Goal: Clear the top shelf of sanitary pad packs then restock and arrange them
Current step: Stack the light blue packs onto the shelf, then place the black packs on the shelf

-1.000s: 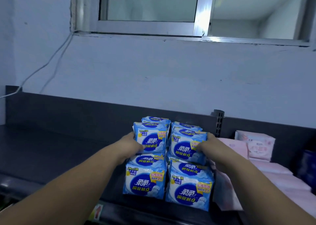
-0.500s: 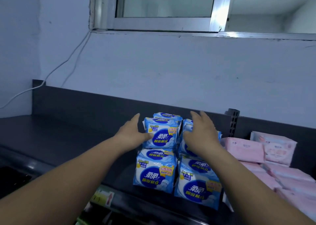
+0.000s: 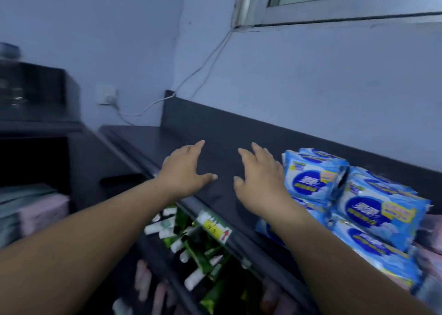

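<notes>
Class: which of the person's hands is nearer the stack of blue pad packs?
Right. The right hand is just left of the blue pad packs, beside them; the left hand is farther left, past the right hand.

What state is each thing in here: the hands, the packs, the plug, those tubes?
left hand, open, fingers spread, holding nothing.
right hand, open, fingers spread, holding nothing.
blue pad packs, stacked two high on the top shelf.
plug, pushed into the wall socket.
green tubes, lying jumbled below the top shelf.
</notes>
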Motion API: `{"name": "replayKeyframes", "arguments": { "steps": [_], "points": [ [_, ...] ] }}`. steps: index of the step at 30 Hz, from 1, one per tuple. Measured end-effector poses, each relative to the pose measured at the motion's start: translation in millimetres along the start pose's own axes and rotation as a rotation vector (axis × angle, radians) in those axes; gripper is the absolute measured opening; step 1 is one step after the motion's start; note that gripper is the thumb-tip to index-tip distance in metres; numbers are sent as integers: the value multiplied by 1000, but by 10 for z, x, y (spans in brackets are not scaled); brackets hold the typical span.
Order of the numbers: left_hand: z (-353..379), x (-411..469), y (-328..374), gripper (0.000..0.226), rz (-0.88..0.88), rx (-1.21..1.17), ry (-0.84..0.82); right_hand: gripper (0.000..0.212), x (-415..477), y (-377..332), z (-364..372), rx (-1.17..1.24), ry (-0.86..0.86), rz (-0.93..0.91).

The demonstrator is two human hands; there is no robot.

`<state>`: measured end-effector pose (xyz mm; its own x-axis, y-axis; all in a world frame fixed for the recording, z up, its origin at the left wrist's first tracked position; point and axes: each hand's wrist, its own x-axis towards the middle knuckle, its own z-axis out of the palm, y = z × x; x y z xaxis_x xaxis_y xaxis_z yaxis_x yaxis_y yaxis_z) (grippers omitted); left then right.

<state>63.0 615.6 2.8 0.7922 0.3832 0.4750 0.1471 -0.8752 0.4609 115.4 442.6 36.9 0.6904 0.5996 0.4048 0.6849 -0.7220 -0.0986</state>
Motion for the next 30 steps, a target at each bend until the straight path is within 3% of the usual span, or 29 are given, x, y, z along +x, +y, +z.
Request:
{"name": "replayKeyframes", "arguments": {
  "steps": [7, 13, 21, 30],
  "points": [
    [-376, -755, -827, 97, -196, 181, 74, 65, -48, -761, 509, 102, -176, -260],
    [-619, -1501, -1442, 96, -427, 192, 81, 65, -248, -1423, 1063, 149, -295, -405],
    [-795, -2328, -2366, 90, -649, 168, 33, 65, -511, -2398, 1897, 193, -502, -483],
    [-560, -3235, -3475, 90, -875, 109, -161, 66, -937, -3268, 3078, 266, -733, -427]
  ]
}}
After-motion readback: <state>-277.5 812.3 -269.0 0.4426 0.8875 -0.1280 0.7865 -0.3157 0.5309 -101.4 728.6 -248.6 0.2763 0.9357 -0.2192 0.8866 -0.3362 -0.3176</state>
